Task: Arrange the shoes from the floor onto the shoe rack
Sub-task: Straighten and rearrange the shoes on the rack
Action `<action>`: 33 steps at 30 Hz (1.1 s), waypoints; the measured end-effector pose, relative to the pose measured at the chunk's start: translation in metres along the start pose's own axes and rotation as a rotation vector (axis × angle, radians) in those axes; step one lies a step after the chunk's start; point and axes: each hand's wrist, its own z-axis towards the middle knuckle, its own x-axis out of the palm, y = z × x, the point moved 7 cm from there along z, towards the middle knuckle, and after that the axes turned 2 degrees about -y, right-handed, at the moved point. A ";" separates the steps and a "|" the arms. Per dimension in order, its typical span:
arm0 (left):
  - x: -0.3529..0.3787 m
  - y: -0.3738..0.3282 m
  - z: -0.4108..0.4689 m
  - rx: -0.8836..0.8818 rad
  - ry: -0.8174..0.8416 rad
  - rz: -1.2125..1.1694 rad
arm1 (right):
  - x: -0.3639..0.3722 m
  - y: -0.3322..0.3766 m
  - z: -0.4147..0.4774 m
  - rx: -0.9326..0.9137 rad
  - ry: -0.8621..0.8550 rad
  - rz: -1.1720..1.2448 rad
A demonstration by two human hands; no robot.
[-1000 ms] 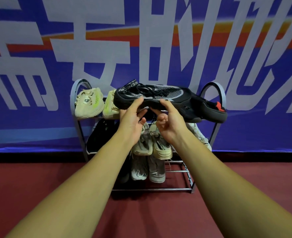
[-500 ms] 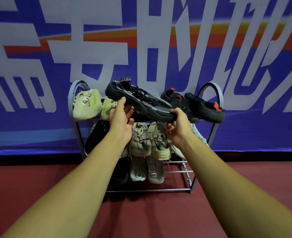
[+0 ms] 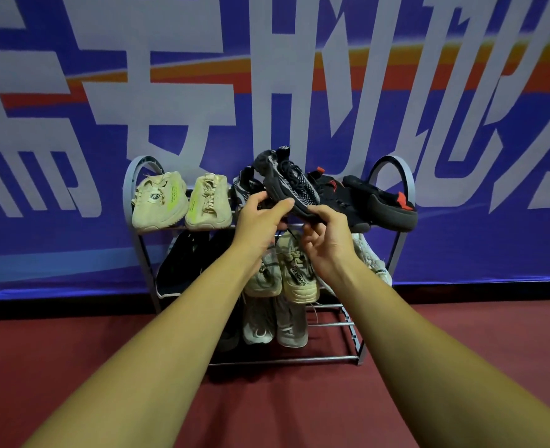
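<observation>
Black knit shoe (image 3: 291, 185): held tilted, heel high and far, toe low and near, over the top tier of the shoe rack (image 3: 127, 202). It sits between a matching knit shoe (image 3: 245, 189) on its left and a black-and-red pair (image 3: 380, 205) on its right.
Left hand (image 3: 262, 218): arm outstretched, thumb and fingers pinching the shoe's near side.
Right hand (image 3: 330, 240): arm outstretched, thumb on the toe edge, fingers curled beneath, gripping it.
Top tier, left: beige pair (image 3: 160, 202).
Middle tier: black shoe (image 3: 180, 263), beige shoes (image 3: 296, 273), white shoe (image 3: 372, 258).
Bottom tier: grey pair (image 3: 276, 324).
Behind: blue banner (image 3: 73, 140).
Below: red floor (image 3: 73, 350).
</observation>
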 end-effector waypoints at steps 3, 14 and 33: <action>0.001 0.006 0.000 -0.062 0.025 0.015 | -0.002 0.003 0.000 -0.037 0.017 -0.032; 0.010 0.018 0.009 -0.094 -0.002 0.131 | -0.025 0.008 0.005 -0.065 0.027 -0.319; 0.015 0.013 0.021 0.098 -0.028 0.642 | -0.028 0.004 0.007 -0.257 -0.289 -0.433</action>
